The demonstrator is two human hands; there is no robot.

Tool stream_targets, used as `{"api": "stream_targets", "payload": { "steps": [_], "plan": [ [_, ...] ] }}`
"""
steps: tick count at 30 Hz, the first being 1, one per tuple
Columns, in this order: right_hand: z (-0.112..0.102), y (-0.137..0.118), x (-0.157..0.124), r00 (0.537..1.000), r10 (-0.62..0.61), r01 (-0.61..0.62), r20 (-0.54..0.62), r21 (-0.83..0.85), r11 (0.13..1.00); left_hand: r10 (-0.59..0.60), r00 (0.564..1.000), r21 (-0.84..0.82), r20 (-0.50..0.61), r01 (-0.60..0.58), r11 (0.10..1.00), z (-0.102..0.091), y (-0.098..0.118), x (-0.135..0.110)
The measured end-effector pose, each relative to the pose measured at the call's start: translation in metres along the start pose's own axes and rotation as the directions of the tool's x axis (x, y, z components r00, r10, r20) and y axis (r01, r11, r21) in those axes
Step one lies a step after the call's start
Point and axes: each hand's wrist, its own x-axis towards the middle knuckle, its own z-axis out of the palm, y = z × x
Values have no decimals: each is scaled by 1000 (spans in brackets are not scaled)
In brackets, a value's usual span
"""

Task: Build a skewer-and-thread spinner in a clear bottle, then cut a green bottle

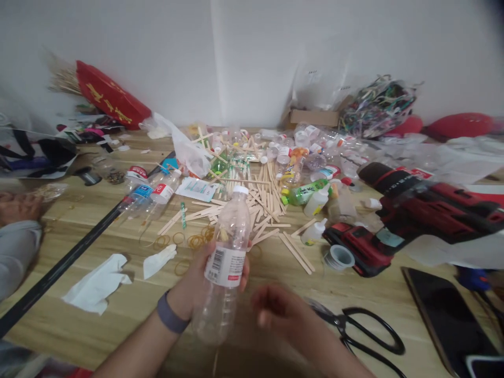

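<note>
Upright and slightly tilted, a clear plastic bottle (226,310) with a white cap and a white label stands in the middle of the head view. My left hand (197,289) is wrapped round it from the left, its fingertips showing on the far right side. A thin stick-like piece shows under the bottle's base. To the right of the bottle and apart from it, my right hand (279,310) is a little blurred, with loosely curled fingers, the thumb apart and nothing visible in it. Black-handled scissors (354,331) lie on the table right of that hand.
Wooden sticks (271,194), rubber bands (200,239) and plastic bottles (311,191) crowd the wooden table. A red cordless drill (409,210) and a phone (444,315) lie right. A black bar (74,257) crosses the left, near another person's hand (19,207).
</note>
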Motion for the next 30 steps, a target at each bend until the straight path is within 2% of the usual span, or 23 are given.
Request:
{"api": "stream_targets", "payload": {
  "steps": [2,4,5,7,10,15,18,23,26,30],
  "plan": [
    [-14,-14,8,960,-137,120,-243,-84,989,-65,998,6,18,65,998,-3,0,-1],
    [-20,-26,17,917,-230,203,-326,-114,972,-117,992,22,53,116,993,-3,-2,-3],
    [-20,-30,20,914,-253,239,-317,-82,967,-141,988,35,68,139,990,-2,-4,-3],
    [-15,-34,26,940,-246,273,-236,92,958,-171,981,55,89,166,985,1,-8,-4],
    [-7,-30,30,981,-172,192,-88,356,914,-185,977,52,103,180,982,5,-13,-6],
    [-12,-23,23,995,-92,103,-46,500,860,-192,979,63,66,188,980,2,-13,-7],
    [-20,-23,15,994,-71,104,-82,559,823,-154,985,56,78,150,987,0,-11,-7],
    [-33,-19,-1,971,-7,154,-241,599,786,-101,981,-1,163,103,995,5,-8,-9],
    [-44,-13,-15,949,19,161,-314,536,829,-56,977,-20,207,62,998,3,-11,-12],
    [-59,-3,-34,913,-8,151,-407,321,935,-110,945,-38,307,127,991,-9,-19,-15]
  ]
}}
